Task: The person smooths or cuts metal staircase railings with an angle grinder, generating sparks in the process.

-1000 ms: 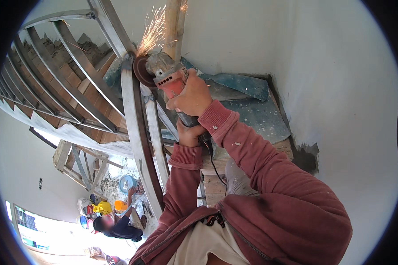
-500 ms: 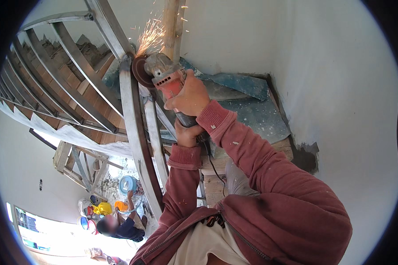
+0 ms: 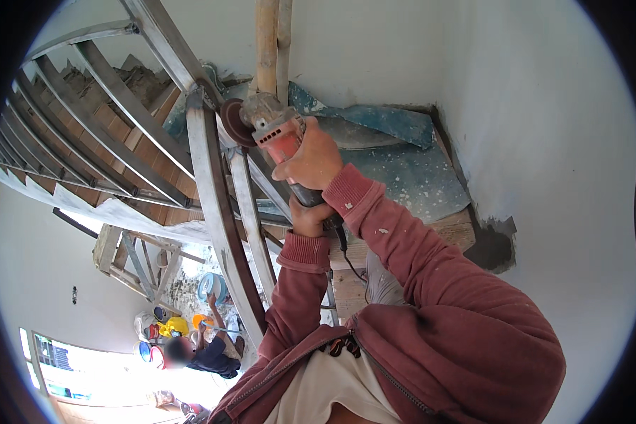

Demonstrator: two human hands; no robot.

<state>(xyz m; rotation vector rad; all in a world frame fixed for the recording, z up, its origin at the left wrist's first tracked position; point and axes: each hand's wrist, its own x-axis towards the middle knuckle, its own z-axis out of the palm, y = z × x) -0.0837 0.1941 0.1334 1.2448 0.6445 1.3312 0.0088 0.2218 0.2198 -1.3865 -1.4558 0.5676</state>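
Note:
Both hands are closed around a red and grey angle grinder (image 3: 284,144). My right hand (image 3: 312,155) wraps the front of its body, and my left hand (image 3: 309,218) grips the rear handle by the cord. The brown disc (image 3: 235,123) sits just right of a welded joint (image 3: 202,95) on the bare metal stair railing (image 3: 218,201). No sparks show. A small gap appears between the disc and the joint, though actual contact is hard to judge.
Railing bars (image 3: 131,99) curve off to the left above wooden steps. A paint-spattered blue sheet (image 3: 396,177) covers the landing beside the wall. Wooden poles (image 3: 267,49) stand behind the grinder. Far below, another person (image 3: 215,357) works by buckets and a wooden trestle (image 3: 138,261).
The sparks have stopped. The grinder and both hands have shifted slightly right and down, and the disc has come away from the railing joint. The view has shifted a little.

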